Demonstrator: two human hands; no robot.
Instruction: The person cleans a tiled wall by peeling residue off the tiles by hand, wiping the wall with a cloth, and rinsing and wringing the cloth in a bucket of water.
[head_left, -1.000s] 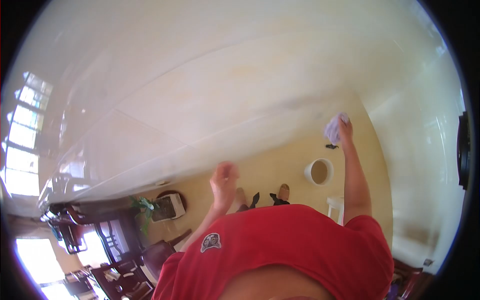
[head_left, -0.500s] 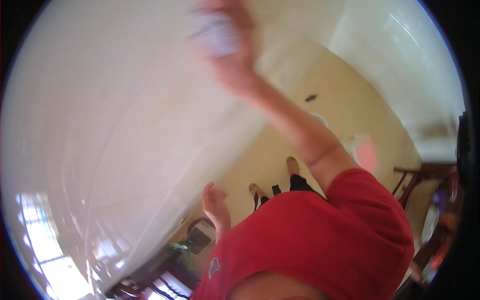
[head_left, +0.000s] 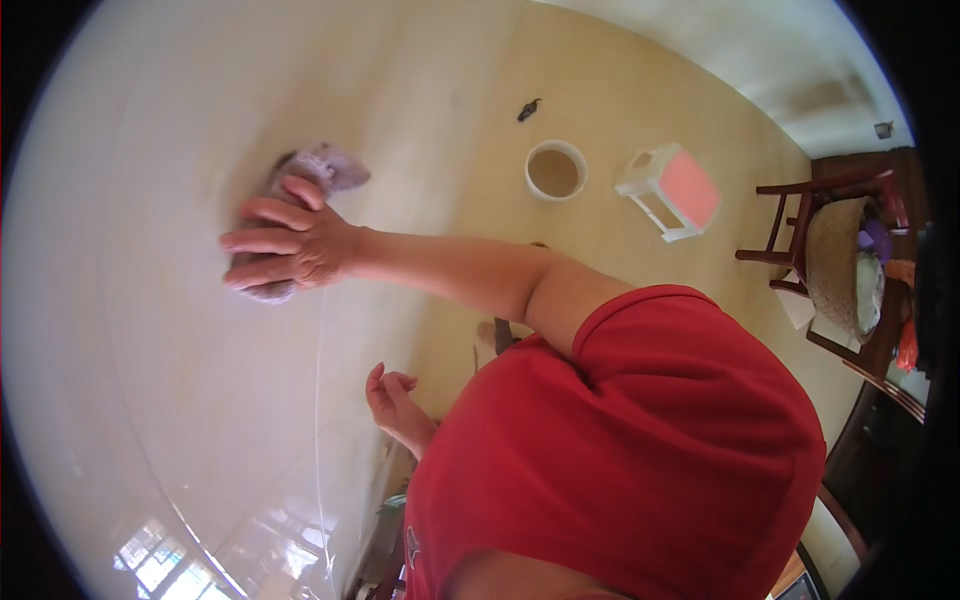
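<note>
My right hand (head_left: 297,243) presses a crumpled pale purple cloth (head_left: 325,170) against the glossy, light-coloured wall (head_left: 180,330). The fingers are spread over the cloth, which shows above and below them. Lower down, my left hand (head_left: 390,400) hangs near the wall, close to the red shirt (head_left: 640,430), with its fingers loosely curled and apart and nothing in it.
A white bucket (head_left: 556,170) of murky liquid stands on the floor, with a small dark object (head_left: 529,109) near it. To its right is a pink-topped white stool (head_left: 688,188). A wooden chair (head_left: 775,220) holding a woven basket (head_left: 835,265) is at the far right.
My right hand has swept the cloth from the right side across to the left, onto the wall. The view has turned, bringing the stool and chair into sight. My left hand has shifted slightly left.
</note>
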